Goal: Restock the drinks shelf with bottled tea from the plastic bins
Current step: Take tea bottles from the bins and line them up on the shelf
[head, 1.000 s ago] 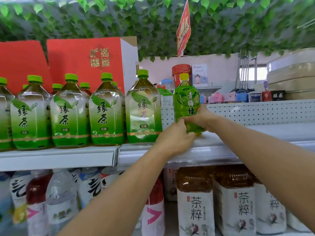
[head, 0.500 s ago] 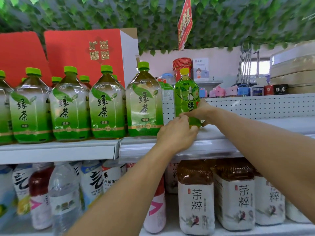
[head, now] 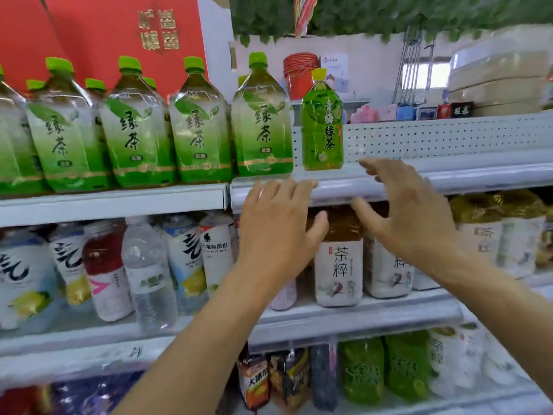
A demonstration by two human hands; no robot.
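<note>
Two open hands, small tea bottle upright

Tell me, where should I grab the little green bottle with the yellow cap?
Grab the small green bottle round its wide middle, coming from the right side. It stands upright on the top shelf, with a big tea bottle close on its left and bare shelf on its right. Both hands are empty.

Both forearms bare to frame edge, no sleeves showing. Left hand, right hand: no gloves, rings, watch.
</note>
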